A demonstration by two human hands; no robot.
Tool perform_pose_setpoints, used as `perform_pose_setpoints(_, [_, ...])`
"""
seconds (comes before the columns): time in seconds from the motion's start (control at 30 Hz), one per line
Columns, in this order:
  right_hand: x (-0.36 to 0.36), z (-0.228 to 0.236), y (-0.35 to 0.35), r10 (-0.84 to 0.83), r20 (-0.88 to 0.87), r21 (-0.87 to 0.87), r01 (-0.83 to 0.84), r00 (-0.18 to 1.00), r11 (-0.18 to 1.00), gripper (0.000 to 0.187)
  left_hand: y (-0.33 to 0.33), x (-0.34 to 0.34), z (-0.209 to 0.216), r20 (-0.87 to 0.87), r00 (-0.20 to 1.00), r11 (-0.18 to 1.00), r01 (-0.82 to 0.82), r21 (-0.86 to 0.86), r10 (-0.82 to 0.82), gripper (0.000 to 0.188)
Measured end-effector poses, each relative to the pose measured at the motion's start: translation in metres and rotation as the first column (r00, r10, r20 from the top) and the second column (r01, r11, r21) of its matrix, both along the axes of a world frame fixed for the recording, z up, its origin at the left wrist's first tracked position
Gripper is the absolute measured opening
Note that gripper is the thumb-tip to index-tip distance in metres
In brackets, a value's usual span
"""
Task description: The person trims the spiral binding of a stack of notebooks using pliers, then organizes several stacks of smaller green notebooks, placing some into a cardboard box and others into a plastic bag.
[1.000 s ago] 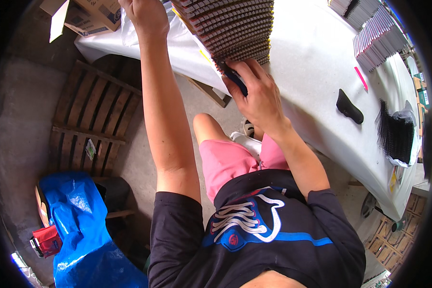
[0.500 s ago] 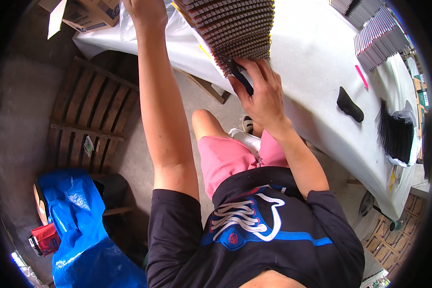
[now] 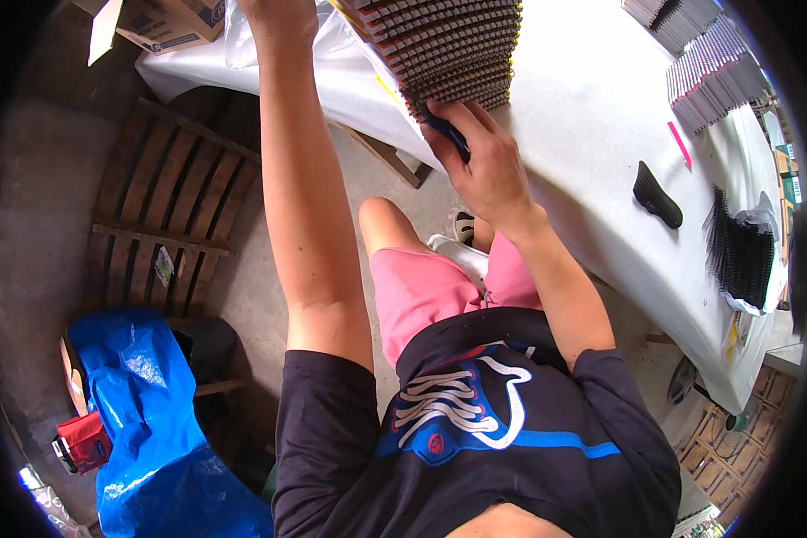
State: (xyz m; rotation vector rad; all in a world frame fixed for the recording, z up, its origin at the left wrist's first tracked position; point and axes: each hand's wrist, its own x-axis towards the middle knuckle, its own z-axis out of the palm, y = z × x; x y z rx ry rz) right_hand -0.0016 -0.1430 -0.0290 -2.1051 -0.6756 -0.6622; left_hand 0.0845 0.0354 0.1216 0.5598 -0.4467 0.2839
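A stack of spiral-bound notebooks lies on the white-covered table, its rows of dark wire binding facing up. My right hand is closed around a dark blue-black handled tool at the stack's near corner. The tool's tip meets the bindings, and its exact kind is hidden by my fingers. Stretched far forward, my left arm leads to my left hand, which the upper edge cuts off beside the stack. Its fingers are out of the picture.
On the table's right lie a black comb-like piece, a pink strip, a bag of black binding coils and more notebook stacks. A cardboard box stands at the far left. Wooden pallets and a blue sheet are left of me.
My right hand with the tool has shifted slightly up and left along the stack's near edge. The view has tilted a little; my left arm stays stretched forward.
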Motion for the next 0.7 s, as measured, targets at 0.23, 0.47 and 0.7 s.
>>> perform_pose_setpoints(0.23, [0.006,0.033,-0.014,0.667,-0.668,0.702,-0.018,0.331,0.712,0.029,0.012,0.031,-0.023,0.553,0.711,0.676,-0.663,0.322,0.434,0.042])
perform_pose_setpoints(0.47, [0.005,0.016,-0.015,0.611,-0.678,0.673,0.012,0.408,0.739,0.033,0.007,0.03,-0.021,0.535,0.717,0.657,-0.669,0.348,0.447,0.043])
perform_pose_setpoints(0.7, [-0.018,-0.004,-0.015,-0.031,-0.186,-0.004,0.031,0.982,1.0,0.036,0.004,-0.009,0.007,-0.153,0.981,0.988,0.108,-0.106,-0.123,0.042])
